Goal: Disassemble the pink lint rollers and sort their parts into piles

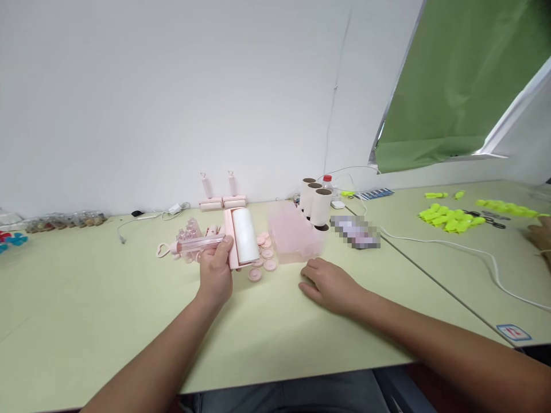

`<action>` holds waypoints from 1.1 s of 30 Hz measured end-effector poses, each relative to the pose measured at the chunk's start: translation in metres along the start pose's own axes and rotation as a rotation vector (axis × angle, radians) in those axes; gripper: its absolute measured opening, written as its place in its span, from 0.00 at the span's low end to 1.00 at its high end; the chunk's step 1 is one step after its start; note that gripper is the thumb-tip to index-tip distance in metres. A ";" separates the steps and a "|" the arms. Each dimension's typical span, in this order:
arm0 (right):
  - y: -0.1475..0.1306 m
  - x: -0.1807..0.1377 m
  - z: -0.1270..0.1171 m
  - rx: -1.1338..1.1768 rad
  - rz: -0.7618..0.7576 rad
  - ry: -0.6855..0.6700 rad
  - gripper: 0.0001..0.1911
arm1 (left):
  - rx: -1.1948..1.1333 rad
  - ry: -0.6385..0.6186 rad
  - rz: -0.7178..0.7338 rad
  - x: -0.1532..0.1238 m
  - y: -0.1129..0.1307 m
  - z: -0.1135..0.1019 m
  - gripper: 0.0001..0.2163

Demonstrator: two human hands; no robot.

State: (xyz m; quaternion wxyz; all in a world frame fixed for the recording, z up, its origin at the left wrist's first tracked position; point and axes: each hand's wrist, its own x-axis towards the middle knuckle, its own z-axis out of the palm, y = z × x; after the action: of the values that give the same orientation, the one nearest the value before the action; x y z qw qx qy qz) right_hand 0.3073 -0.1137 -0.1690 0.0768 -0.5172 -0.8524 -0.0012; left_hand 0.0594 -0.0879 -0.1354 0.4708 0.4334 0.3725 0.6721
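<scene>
My left hand (216,274) is closed around the clear pink handle of a lint roller (245,235), just above the table. Its white paper roll faces right in a pink frame, and a heart-shaped loop ends the handle at the left. My right hand (329,287) rests on the table holding nothing, thumb apart from the bent fingers. Just beyond its fingertips stands a translucent pink plastic container (295,232). Between the hands lie several round pink caps (255,275). Behind my left hand are clear pink handles (188,232), partly hidden by the lint roller.
Two lint rollers (222,202) stand against the wall. White paper rolls (321,209) stand behind the container, near a red-capped bottle (327,182). A white cable (451,245) crosses the right side, by yellow pieces (450,218), scissors (493,221) and another person's hand (541,235). Jars (69,221) line the left.
</scene>
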 end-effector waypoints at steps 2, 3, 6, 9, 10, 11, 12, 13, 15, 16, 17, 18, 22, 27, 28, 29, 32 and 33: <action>0.006 0.006 -0.001 0.038 -0.062 -0.005 0.11 | 0.004 0.000 0.001 0.000 -0.001 0.000 0.18; 0.007 0.009 -0.002 0.050 -0.097 -0.007 0.11 | 0.005 -0.004 0.002 0.000 -0.002 -0.001 0.18; 0.008 0.018 -0.002 0.068 -0.206 -0.018 0.10 | -0.001 -0.028 0.006 -0.001 -0.002 0.000 0.19; 0.006 0.025 -0.002 0.098 -0.276 -0.031 0.10 | -0.014 -0.027 0.003 -0.001 -0.002 0.000 0.20; 0.006 0.027 -0.002 0.114 -0.286 -0.034 0.11 | -0.015 -0.024 0.004 -0.001 -0.002 0.001 0.20; 0.006 0.028 -0.002 0.131 -0.290 -0.035 0.11 | -0.015 -0.024 0.007 -0.001 -0.002 0.001 0.19; 0.006 0.030 -0.002 0.147 -0.291 -0.036 0.12 | -0.012 -0.027 0.008 -0.001 -0.002 0.001 0.19; 0.006 0.031 -0.001 0.162 -0.286 -0.036 0.13 | -0.009 -0.030 0.009 -0.001 -0.002 0.001 0.19; 0.007 0.032 -0.001 0.185 -0.261 -0.032 0.15 | -0.010 -0.034 0.001 -0.001 -0.002 0.000 0.20; 0.007 0.033 -0.001 0.197 -0.246 -0.030 0.15 | -0.013 -0.033 -0.006 -0.001 -0.002 0.000 0.19; 0.007 0.033 0.000 0.209 -0.232 -0.028 0.16 | -0.017 -0.031 -0.011 -0.001 -0.002 0.000 0.19; 0.007 0.033 0.000 0.223 -0.221 -0.028 0.16 | -0.018 -0.028 -0.018 -0.001 -0.002 0.000 0.19; 0.008 0.035 0.003 0.267 -0.213 -0.034 0.14 | -0.010 -0.024 -0.040 0.000 -0.004 0.000 0.18; 0.011 0.042 0.010 0.315 -0.201 -0.023 0.16 | -0.021 -0.023 -0.045 0.000 -0.005 0.000 0.17; 0.011 0.044 0.011 0.320 -0.197 -0.022 0.16 | -0.023 -0.026 -0.047 0.000 -0.005 0.000 0.17; 0.012 0.045 0.012 0.322 -0.198 -0.024 0.16 | -0.024 -0.030 -0.049 0.000 -0.005 0.000 0.17; 0.014 0.047 0.013 0.327 -0.229 -0.021 0.15 | -0.025 -0.044 -0.061 -0.002 -0.005 0.000 0.18; 0.014 0.047 0.013 0.331 -0.247 -0.015 0.14 | -0.026 -0.050 -0.065 -0.002 -0.005 0.001 0.18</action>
State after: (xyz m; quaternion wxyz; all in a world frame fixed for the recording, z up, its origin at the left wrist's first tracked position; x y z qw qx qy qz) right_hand 0.2969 -0.0642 -0.1769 0.1535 -0.3890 -0.8985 0.1332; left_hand 0.0621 -0.0885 -0.1402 0.5071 0.4318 0.3658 0.6500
